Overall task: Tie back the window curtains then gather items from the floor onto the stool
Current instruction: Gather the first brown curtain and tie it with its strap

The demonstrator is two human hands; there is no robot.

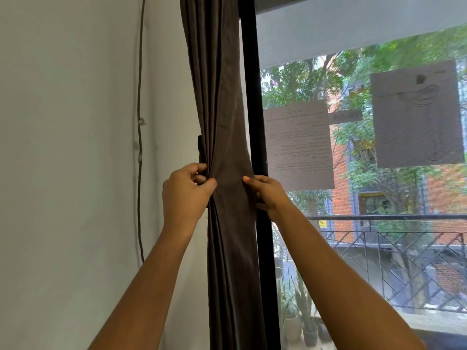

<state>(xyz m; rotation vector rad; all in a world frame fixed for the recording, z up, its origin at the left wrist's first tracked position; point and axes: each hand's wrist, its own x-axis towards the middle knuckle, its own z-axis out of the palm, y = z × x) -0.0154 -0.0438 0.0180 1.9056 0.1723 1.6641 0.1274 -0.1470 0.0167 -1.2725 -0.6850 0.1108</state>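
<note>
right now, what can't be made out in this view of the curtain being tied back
Head view only:
- The floor, stool and items: outside the frame, below the bottom edge.
- The dark strap, possibly the tie-back: only a bit shows; the curtain and left hand hide the rest.
- The right hand: its fingers go behind the curtain edge.
- The sheet on the glass: text too small and blurred.
- The curtain's top: cut off by the top edge.

A white wall [75, 147] fills the left, with a dark cord [139, 188] clipped down it. To the right a black window frame [255, 117] holds glass with two paper sheets [298, 145] stuck on. Daylight shows a balcony railing [391, 218], trees [303, 82] and a brick building [444, 193] beyond.
</note>
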